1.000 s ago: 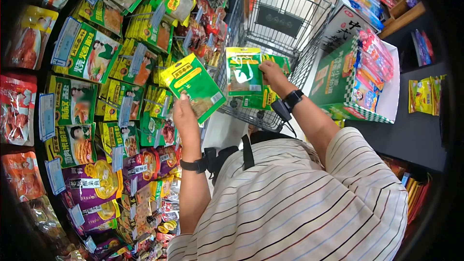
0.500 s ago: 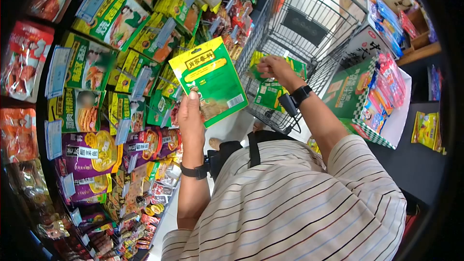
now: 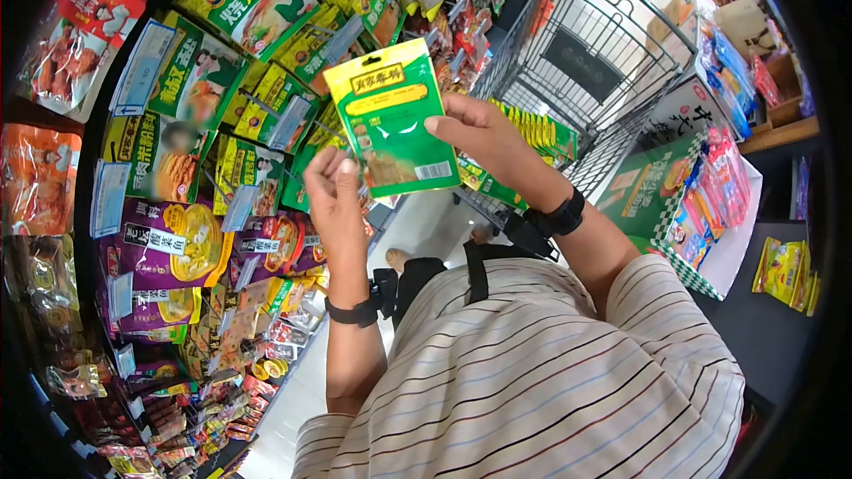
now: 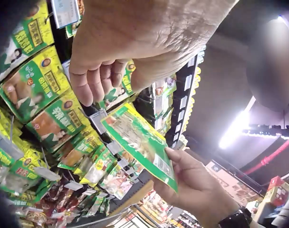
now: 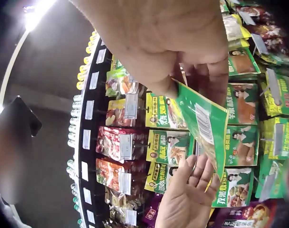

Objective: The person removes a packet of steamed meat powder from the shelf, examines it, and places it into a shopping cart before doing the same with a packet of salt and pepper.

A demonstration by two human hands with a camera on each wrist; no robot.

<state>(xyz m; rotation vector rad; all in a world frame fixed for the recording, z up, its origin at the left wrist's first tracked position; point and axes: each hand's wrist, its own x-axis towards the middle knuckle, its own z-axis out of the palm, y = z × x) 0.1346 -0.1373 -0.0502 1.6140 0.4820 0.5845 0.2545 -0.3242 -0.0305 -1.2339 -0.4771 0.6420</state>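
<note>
A green and yellow seasoning packet (image 3: 389, 149), with a barcode near one corner, is held up in front of the shelf. My right hand (image 3: 488, 137) pinches its right edge, thumb on the near face and fingers hidden behind. At the packet's lower left is my left hand (image 3: 335, 204), its fingers loosely bent. In the left wrist view, the left hand (image 4: 130, 52) stands apart from the packet (image 4: 140, 142) with nothing in its fingers. The right wrist view shows the packet (image 5: 206, 124) hanging from the right hand's grip, the left hand (image 5: 186, 202) beyond it.
Hanging seasoning packets (image 3: 191, 80) and price tags fill the rack on the left. A metal shopping cart (image 3: 577, 62) ahead holds several green and yellow packets (image 3: 537, 135). A checkered display box (image 3: 692, 213) of pink packages stands at the right.
The right hand laid its packet down in the cart, then came back left and took the other packet's right edge. The left hand let go of that packet.
</note>
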